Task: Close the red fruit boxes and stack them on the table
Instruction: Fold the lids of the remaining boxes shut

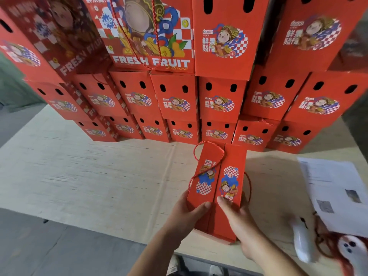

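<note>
We look down from head height at a pale wooden table [79, 176] with a wall of closed red fruit boxes [179, 104] stacked along its far edge.

One more red box [217, 188] stands near the front edge, just short of the stack. Its two top flaps are folded together, with the seam running down the middle, and a red cord handle [209, 154] loops over the left flap. Our left hand [187, 214] holds the box's near left corner, thumb laid across the left flap. Our right hand [237, 218] rests on the right flap, fingers fairly straight and pressing down, gripping nothing.

We judge the task well along: most boxes are closed and stacked, and this one looks shut or nearly so, with only its placing on the pile left.

Counting the stack: seven boxes in the bottom row, seven in the middle row, and about four in the top row, though the top row is cropped and its left end dim, so that count is uncertain. With the box in hand, that makes about nineteen.

At the right lie printed paper sheets [334, 192], a white handheld object [302, 242] and a tangle of loose red cord [328, 246], all blurred.
</note>
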